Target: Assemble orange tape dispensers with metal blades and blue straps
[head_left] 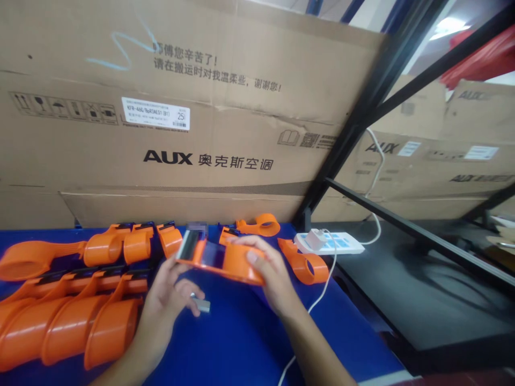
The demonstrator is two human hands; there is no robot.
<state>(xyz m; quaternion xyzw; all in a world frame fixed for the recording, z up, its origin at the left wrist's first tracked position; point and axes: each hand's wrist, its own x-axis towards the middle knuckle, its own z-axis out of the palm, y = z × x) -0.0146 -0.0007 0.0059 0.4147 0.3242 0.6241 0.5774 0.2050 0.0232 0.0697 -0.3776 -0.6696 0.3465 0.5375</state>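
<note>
An orange plastic tape dispenser (pixel 241 262) is held above the blue tabletop, tilted, with its dark, silver-edged end to the left. My right hand (pixel 273 273) is closed around its rounded orange end, thumb on top. At the dark end, my left hand (pixel 171 292) grips the edge with its upper fingers, while the lower fingers curl below. A small silver metal piece (pixel 201 304) shows by those lower fingers; I cannot tell whether they hold it or it lies on the table.
Several similar orange dispensers (pixel 112 327) stand in rows at the left. Others, including an orange dispenser (pixel 308 265), lie at the back and right. A white power strip (pixel 333 242) with a cable sits by the black rack post. A large cardboard sheet (pixel 221 203) rises behind.
</note>
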